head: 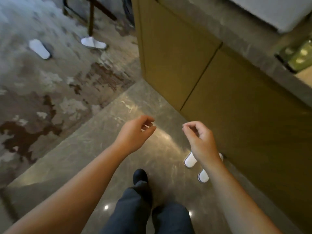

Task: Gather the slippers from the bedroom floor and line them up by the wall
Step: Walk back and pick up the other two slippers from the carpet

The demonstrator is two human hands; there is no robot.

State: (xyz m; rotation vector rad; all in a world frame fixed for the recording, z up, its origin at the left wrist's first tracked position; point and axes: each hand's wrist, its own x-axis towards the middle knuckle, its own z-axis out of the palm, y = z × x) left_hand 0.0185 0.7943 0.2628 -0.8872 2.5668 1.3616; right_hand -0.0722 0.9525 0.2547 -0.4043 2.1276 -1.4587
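Bare hands (135, 132) (200, 139) raised, fingers loosely curled, seemingly empty

R forearm (212, 168) hides most of two white slippers (190, 159); green object (298, 56) cut off at right edge.

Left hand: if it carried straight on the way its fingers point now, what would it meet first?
Probably the yellow cabinet front. The empty left hand points up and right over bare stone floor, with nothing between; depth is unclear, so it might pass over floor first.
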